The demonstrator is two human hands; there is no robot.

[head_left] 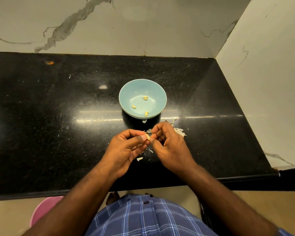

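Basically, the garlic clove (148, 138) sat pinched in the left hand (126, 149), above the surface. Its free end pointed at the right hand (169, 145), whose fingers nipped it there. The bowl (126, 92) lay just beyond.

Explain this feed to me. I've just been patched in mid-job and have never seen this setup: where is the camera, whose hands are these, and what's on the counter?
There is no machine here. A person works with bare hands, and the single picture comes from a wide-angle camera on their head, looking forward and down. The left hand and right hand meet over a black counter, both pinching one small garlic clove, apparently peeling it. Beyond them stands a light blue bowl holding a few peeled cloves. Scattered on the counter around the hands lie papery skins.
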